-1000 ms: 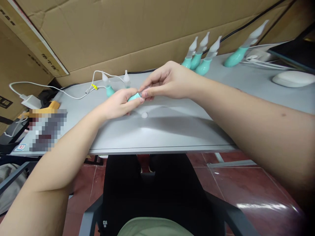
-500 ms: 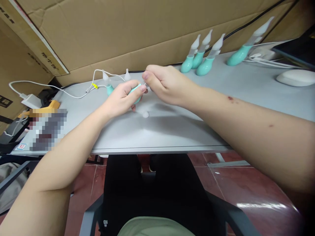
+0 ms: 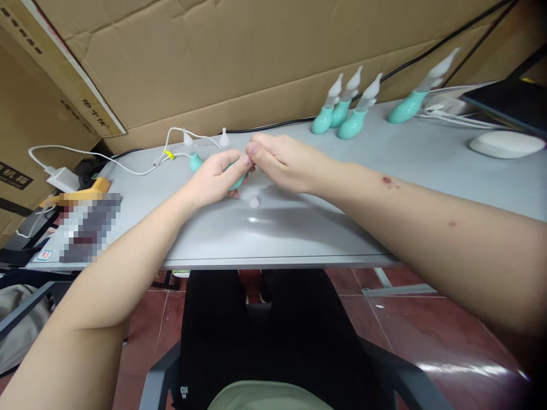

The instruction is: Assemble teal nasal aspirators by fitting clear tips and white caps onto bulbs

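Observation:
My left hand [image 3: 220,176] is wrapped round the teal bulb [image 3: 237,181] of a nasal aspirator, above the table. Against its thumb presses my right hand [image 3: 282,162], closed on the aspirator's clear part, which the fingers now hide. Just below the hands, a white soft nozzle [image 3: 254,202] lies on the tabletop. Behind my left hand sits another teal bulb [image 3: 195,162], partly covered, with a white nozzle tip [image 3: 187,138] by it and a second white tip [image 3: 224,138] to the right.
Several assembled nasal aspirators [image 3: 352,124] stand at the back right, one farther right [image 3: 408,107]. A white rounded device [image 3: 506,144] lies near a dark screen. White cable [image 3: 145,172] and charger [image 3: 64,179] occupy the left. Cardboard [image 3: 222,68] walls the table's back.
My hands have come closer together, and the shiny clear piece between them is now covered. The camera view has shifted slightly.

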Action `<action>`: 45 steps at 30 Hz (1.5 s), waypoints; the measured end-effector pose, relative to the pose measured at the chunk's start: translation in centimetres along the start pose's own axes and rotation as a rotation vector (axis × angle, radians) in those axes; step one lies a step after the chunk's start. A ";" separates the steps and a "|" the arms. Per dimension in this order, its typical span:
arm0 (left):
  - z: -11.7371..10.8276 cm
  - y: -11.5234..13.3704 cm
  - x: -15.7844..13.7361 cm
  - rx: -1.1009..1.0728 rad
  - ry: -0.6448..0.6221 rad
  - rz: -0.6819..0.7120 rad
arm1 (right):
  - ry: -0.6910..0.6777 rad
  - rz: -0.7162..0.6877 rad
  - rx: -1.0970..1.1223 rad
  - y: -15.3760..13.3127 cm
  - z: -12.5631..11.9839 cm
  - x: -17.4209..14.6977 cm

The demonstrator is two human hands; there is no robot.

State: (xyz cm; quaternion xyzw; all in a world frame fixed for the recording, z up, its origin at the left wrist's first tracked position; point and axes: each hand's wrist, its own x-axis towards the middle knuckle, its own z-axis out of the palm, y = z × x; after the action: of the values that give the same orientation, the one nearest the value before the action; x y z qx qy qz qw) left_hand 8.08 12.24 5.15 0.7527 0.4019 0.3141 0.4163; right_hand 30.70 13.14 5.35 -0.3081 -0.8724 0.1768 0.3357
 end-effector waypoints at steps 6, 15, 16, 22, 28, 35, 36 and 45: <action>-0.8 0.0 -0.2 0.079 0.015 0.061 | -0.064 0.058 -0.046 0.2 -2.2 0.2; -1.9 0.2 -0.6 0.266 0.029 0.067 | -0.420 0.402 -0.007 -0.4 -3.8 0.6; -2.0 0.3 -0.6 0.273 0.027 0.059 | -0.431 0.407 0.016 -0.5 -3.6 0.6; -2.3 0.4 -0.4 0.350 0.021 0.096 | -0.531 0.302 -0.066 -0.6 -2.8 0.5; -2.5 0.4 -0.4 0.415 0.008 0.118 | -0.499 0.167 -0.027 -0.7 -2.0 0.1; -2.6 0.5 -0.5 0.412 0.007 0.125 | -0.530 0.239 0.054 -0.3 -2.5 0.3; -2.6 0.6 -0.5 0.409 0.010 0.125 | -0.545 0.263 0.076 0.0 -2.8 0.4; -2.9 0.3 -0.4 0.365 0.009 0.112 | -0.190 0.320 0.491 3.9 -5.5 0.1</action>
State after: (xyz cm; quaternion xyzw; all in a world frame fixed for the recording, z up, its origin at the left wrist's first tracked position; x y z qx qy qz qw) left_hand 5.62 12.84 6.73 0.8355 0.4117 0.2618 0.2530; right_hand 36.11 16.67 7.31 -0.3332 -0.7715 0.4610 0.2850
